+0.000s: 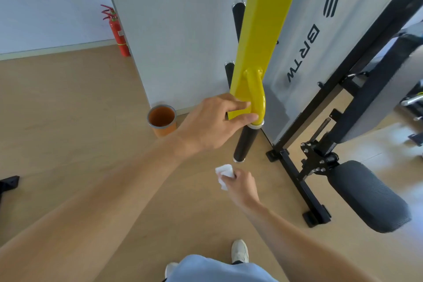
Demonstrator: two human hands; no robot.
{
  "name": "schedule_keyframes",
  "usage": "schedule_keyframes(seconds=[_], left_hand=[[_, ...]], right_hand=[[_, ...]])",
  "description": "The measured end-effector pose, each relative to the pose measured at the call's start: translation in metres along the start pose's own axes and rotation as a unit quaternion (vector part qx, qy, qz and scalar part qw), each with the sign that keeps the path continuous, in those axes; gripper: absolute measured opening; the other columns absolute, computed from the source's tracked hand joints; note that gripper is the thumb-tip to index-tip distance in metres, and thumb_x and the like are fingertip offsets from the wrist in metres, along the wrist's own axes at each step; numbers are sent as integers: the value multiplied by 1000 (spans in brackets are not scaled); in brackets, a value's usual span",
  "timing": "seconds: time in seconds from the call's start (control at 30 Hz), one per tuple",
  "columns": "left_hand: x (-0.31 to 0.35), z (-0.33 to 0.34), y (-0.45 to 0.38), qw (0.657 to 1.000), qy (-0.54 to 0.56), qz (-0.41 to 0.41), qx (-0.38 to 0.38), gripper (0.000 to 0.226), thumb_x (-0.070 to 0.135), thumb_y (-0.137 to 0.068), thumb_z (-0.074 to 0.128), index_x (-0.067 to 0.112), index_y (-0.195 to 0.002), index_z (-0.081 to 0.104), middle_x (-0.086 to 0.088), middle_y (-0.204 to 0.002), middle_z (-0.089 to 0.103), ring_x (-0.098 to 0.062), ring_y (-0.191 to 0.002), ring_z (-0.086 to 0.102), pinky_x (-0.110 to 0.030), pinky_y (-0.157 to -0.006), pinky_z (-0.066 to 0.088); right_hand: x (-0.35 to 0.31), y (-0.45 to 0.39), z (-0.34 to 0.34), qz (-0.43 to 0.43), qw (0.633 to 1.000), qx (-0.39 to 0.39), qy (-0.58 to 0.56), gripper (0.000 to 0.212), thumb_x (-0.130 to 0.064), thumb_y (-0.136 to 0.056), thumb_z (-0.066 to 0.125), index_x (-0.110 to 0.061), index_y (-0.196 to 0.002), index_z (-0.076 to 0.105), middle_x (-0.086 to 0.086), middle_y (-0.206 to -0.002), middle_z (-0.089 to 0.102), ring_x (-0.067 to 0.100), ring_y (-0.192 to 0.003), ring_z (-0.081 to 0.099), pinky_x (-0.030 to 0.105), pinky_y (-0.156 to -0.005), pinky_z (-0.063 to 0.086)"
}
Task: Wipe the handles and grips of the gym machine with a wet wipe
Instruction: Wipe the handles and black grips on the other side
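Three black grips point(242, 143); one wipe point(224, 175) in right hand point(240, 186).

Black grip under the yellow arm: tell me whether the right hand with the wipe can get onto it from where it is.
Probably yes. The right hand pinches the wet wipe just below the black grip's free end, with nothing between them. The left hand holds the yellow arm above, clear of the grip.

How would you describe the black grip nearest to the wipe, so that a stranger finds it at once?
Start at the yellow arm of the machine and follow it down to the left hand. The black grip hangs just below. Unlike the two grips behind the arm, it points toward the wet wipe.
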State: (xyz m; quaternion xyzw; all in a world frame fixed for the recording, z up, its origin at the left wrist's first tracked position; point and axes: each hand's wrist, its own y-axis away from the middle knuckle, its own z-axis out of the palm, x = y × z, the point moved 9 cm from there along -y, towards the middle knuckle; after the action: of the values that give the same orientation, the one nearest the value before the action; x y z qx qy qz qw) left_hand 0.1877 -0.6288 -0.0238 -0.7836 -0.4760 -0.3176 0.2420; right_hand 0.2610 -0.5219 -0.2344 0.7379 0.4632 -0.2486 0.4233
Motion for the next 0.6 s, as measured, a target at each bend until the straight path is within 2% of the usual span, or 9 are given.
schedule_keyframes(seconds=[0.07, 0.13, 0.2, 0.27, 0.33, 0.4, 0.47, 0.53, 0.6], left_hand=[[-27, -17, 10, 999, 35, 0, 30, 46, 51, -93, 60, 27, -132, 66, 14, -123, 67, -2, -113, 62, -28, -102, 48], [-61, -38, 22, 997, 36, -22, 72, 41, 47, -94, 62, 27, -131, 66, 15, -123, 68, 3, -113, 60, -24, -101, 46], [-93, -54, 31, 994, 32, -51, 88, 41, 49, -94, 61, 30, -129, 66, 18, -122, 68, 7, -110, 60, -23, -101, 46], [-117, -66, 34, 993, 35, -69, 93, 45, 56, -90, 59, 34, -128, 66, 22, -118, 68, 10, -108, 62, -25, -100, 49], [-133, -74, 30, 991, 55, -80, 89, 45, 56, -88, 60, 35, -127, 66, 23, -114, 69, 11, -105, 63, -24, -98, 50], [-146, -79, 19, 988, 91, -94, 79, 38, 46, -92, 65, 33, -127, 67, 24, -111, 71, 13, -103, 63, -16, -93, 48], [-156, -82, 4, 984, 122, -102, 75, 33, 40, -92, 67, 33, -125, 68, 25, -105, 71, 16, -99, 63, -4, -83, 44], [-164, -84, -18, 983, 145, -97, 66, 26, 35, -94, 67, 32, -120, 70, 27, -98, 71, 19, -91, 62, 1, -76, 42], [-170, -89, -45, 982, 161, -81, 59, 18, 31, -97, 64, 33, -113, 72, 25, -95, 73, 17, -81, 64, -2, -72, 43]], right_hand=[[-44, 8, 10, -37, 998, 14, -38, 11, -19, -88, 59, -21, -77, 63, -4, -67, 66, -3, -55, 63, 21, -50, 46], [-97, 16, 3, -87, 989, 63, -101, 21, -21, -93, 63, -26, -74, 56, -9, -63, 60, -8, -51, 57, 9, -42, 38], [-141, 22, -8, -131, 968, 106, -186, 22, -24, -96, 64, -32, -76, 59, -15, -61, 62, -14, -53, 58, 3, -45, 37], [-162, 17, -11, -128, 946, 125, -270, 12, -27, -95, 67, -33, -84, 65, -20, -61, 66, -14, -56, 60, 1, -48, 39], [-165, 5, -1, -66, 926, 115, -352, 5, -32, -91, 71, -30, -87, 70, -19, -71, 71, -8, -68, 65, 8, -59, 50], [-167, -8, 13, -5, 900, 93, -425, 7, -32, -87, 76, -25, -84, 73, -11, -81, 74, 12, -88, 71, 32, -83, 60], [-173, -19, 23, 18, 879, 86, -468, 10, -27, -88, 75, -23, -79, 74, -7, -79, 75, 27, -95, 70, 53, -95, 52], [-182, -33, 28, 15, 873, 94, -478, 9, -28, -92, 70, -22, -86, 73, -6, -80, 76, 23, -93, 70, 56, -96, 50], [-194, -49, 31, 5, 870, 107, -481, 11, -32, -95, 65, -24, -98, 72, -5, -92, 77, 18, -99, 70, 52, -97, 52]])
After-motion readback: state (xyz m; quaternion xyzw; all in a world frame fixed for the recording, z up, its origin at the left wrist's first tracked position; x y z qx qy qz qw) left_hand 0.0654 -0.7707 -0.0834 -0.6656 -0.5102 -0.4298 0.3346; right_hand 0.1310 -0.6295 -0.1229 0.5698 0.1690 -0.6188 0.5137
